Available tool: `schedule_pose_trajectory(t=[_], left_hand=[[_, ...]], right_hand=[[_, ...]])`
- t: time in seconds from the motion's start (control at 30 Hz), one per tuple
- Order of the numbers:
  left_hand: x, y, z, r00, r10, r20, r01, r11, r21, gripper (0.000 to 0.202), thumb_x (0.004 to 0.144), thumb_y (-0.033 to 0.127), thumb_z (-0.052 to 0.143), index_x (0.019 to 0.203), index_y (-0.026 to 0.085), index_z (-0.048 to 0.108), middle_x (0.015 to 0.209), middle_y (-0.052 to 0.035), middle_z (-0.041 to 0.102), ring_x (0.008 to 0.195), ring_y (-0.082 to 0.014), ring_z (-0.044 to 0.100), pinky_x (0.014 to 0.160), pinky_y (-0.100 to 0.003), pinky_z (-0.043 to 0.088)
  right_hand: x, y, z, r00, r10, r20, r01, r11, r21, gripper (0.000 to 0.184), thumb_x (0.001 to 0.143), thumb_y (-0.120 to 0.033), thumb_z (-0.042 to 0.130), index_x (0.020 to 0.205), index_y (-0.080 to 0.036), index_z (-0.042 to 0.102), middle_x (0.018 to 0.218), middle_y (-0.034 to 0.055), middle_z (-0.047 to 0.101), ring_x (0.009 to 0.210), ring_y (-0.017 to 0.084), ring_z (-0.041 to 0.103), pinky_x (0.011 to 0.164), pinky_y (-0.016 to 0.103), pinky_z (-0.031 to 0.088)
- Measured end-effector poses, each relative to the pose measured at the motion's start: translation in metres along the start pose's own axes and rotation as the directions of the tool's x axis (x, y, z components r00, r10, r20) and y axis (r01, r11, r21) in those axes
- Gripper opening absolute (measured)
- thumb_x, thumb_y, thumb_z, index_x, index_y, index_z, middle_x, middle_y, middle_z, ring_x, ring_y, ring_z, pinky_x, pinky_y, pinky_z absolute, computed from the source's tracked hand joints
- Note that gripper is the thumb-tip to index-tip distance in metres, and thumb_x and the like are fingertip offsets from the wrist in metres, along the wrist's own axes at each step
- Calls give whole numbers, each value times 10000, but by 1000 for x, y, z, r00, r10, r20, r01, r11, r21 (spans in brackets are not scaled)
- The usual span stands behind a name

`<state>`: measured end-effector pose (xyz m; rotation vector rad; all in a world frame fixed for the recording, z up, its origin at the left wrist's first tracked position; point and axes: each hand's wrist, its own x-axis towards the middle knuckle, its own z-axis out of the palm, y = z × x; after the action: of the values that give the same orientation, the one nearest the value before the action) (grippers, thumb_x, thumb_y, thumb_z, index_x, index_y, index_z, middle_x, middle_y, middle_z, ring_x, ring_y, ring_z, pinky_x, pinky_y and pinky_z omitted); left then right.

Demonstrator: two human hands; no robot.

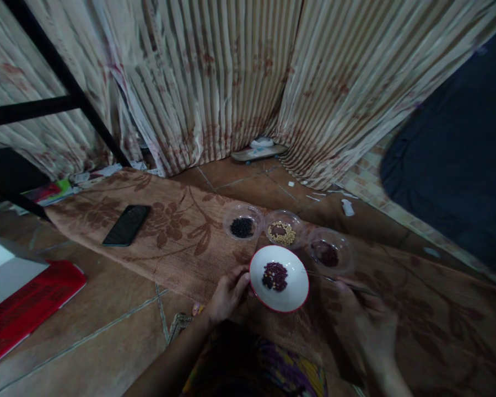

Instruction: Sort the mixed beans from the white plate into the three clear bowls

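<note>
White bowl of beans, near three clear bowls, is held at its left rim by the left hand. A thin stick, pinched by the right hand, is laid sideways, tip pointed left at it.

Tiled floor, brown floral mat laid across it. On mat: blk phone nr far-left edge; 3 clear bowls in a row mid-mat; white bowl just in front, nr near edge. Bare tiles: sandal far side, red flat item left.
</note>
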<state>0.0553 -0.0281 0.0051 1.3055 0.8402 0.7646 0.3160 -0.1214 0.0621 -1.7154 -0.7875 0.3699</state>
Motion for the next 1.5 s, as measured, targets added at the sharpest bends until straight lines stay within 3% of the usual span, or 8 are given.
schedule_pose_trajectory(t=[0.17,0.37,0.63,1.5], left_hand=[[-1,1,1,1000,9,1,-9,999,-43,434,947,474,493,1193,139,619,822,-37,647,679,-134,575,628,-238,481],[-1,4,2,1000,15,14,-14,998,-59,411,952,462,491,1187,150,619,815,-25,633,675,-127,567,631,-236,475],[-1,0,1,1000,-6,0,6,999,-42,437,939,490,501,1187,151,622,739,-11,628,656,-137,568,641,-248,477],[-1,5,2,1000,-15,-5,15,998,-57,443,927,504,516,1165,146,625,792,-30,643,667,-137,582,628,-241,493]], right_hand=[[-13,6,5,979,36,200,-26,998,-54,303,730,-467,731,854,-191,755,913,81,751,877,237,695,842,371,544],[-17,7,10,953,44,300,-12,994,-107,326,767,-485,683,874,-184,750,968,88,748,914,238,691,848,355,545],[-18,9,12,952,27,306,12,992,-122,313,773,-476,674,877,-190,746,959,84,751,924,242,694,840,350,549],[-17,20,16,956,25,294,2,996,-93,316,766,-482,687,869,-192,758,963,84,754,917,243,696,840,360,542]])
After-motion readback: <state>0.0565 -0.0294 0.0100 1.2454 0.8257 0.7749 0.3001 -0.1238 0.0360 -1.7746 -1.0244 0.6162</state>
